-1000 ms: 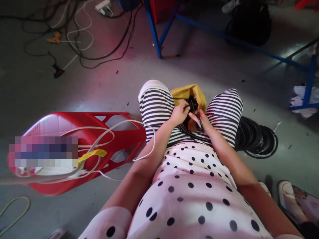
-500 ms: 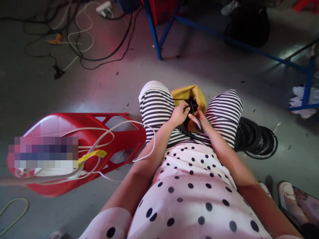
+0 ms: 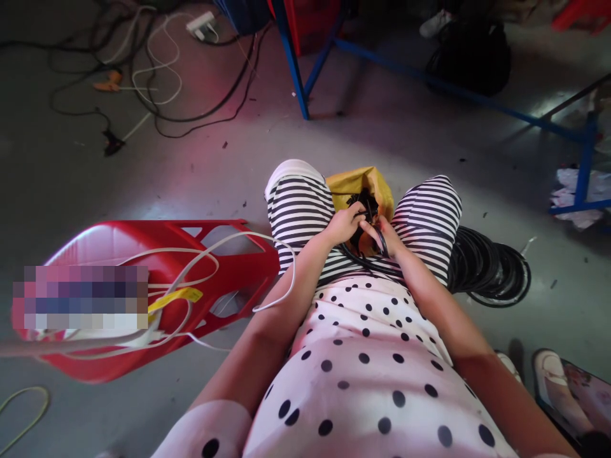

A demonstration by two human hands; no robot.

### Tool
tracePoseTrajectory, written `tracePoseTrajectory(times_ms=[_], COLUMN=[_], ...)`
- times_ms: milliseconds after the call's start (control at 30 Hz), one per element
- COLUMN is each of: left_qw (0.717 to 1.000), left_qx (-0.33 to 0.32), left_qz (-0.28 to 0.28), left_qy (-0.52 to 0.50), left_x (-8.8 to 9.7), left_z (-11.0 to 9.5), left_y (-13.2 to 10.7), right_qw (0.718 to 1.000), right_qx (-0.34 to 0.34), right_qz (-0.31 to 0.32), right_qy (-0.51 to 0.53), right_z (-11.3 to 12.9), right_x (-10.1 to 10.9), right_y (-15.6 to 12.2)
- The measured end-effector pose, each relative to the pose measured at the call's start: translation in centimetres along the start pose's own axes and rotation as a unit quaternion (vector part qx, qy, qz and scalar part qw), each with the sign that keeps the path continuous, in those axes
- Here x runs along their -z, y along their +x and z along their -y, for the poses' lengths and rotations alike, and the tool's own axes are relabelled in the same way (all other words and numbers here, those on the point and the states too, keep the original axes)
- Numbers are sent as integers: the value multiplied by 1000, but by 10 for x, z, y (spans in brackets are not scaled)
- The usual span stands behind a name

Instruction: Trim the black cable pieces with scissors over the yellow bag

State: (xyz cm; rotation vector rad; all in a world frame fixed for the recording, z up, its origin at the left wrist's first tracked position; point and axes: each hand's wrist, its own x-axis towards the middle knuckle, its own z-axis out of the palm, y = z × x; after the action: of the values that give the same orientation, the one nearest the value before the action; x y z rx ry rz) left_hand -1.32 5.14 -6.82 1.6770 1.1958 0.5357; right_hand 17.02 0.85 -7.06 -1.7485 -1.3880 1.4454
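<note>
Between my knees stands an open yellow bag (image 3: 382,184) with dark pieces inside, too shadowed to name. My left hand (image 3: 346,224), fingers curled, pinches a small black piece over the bag's mouth. My right hand (image 3: 387,236) is closed on a black cable (image 3: 380,242) right beside it, the fingertips of both hands nearly meeting. The cable runs down across my lap, where more of it (image 3: 365,262) lies over the striped trousers. Several coils of black cable (image 3: 477,264) rest by my right thigh, partly hidden by it.
To my left is a red plastic stool (image 3: 229,267) with white cables (image 3: 210,242) and a yellow tag (image 3: 176,302). Loose cords and an orange-handled tool (image 3: 111,81) lie on the floor at the upper left. A blue metal frame (image 3: 458,89) crosses ahead, near a black bag (image 3: 470,60).
My left fingers have shifted slightly over the bag, closer to my right fingertips. The right hand's loop of cable has turned a little. The camera view has moved slightly.
</note>
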Motion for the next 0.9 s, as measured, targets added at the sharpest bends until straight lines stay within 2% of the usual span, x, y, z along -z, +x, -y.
tracePoseTrajectory(times_ms=[233,433,633,900], left_qw=[999,1000,996,992], left_qx=[26,23,51,63], left_qz=[-35,-13,-65,-92], left_qy=[13,-16,-33,-66], left_x=[-2,-3,-5,-2], left_z=[4,4,5,3], left_y=[3,3,3,1], right_qw=[999,999,999,1000], right_qx=[-10,-32,-19,-4], right_qz=[-30,-16,-29,-16], right_qy=[7,9,6,19], right_z=[3,9,6,0], right_x=[-4,-2,-4,-7], right_y=[2,1,6,4])
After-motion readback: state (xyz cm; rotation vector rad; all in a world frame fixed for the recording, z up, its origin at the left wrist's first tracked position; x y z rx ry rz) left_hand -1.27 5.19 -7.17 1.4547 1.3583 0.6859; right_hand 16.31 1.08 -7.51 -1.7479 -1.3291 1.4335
